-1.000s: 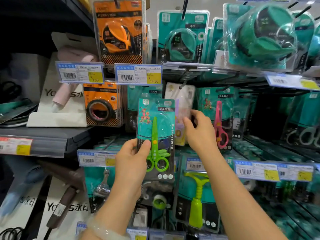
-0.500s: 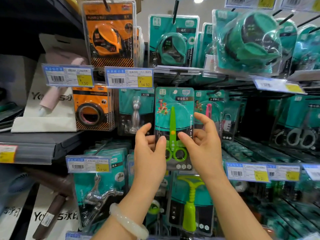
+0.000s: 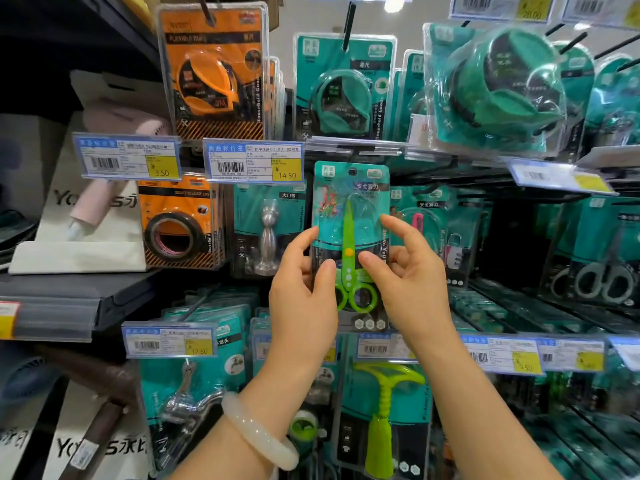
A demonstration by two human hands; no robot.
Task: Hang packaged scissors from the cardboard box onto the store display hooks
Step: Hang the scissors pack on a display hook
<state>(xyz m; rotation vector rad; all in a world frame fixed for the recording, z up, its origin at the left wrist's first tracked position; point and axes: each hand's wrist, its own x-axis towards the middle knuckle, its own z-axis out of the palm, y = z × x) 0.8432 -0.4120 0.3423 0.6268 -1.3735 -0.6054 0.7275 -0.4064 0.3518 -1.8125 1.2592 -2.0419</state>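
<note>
Holding teal card pack of green plastic scissors [image 3: 350, 237] upright, long way up-down. Left hand [image 3: 304, 289] and right hand [image 3: 405, 282] pinch its sides, equally near. Hang hole on top, just under shelf edge; hook hidden.

Scissors pack [image 3: 349, 244] at frame centre, upright, before hanging stock. Left hand [image 3: 304, 292] on its left edge, right hand [image 3: 408, 285] on right. Tape roll pack [image 3: 178, 223] left of it; price tag [image 3: 254, 161] upper left; tape measure pack [image 3: 214, 71] above tag.
</note>
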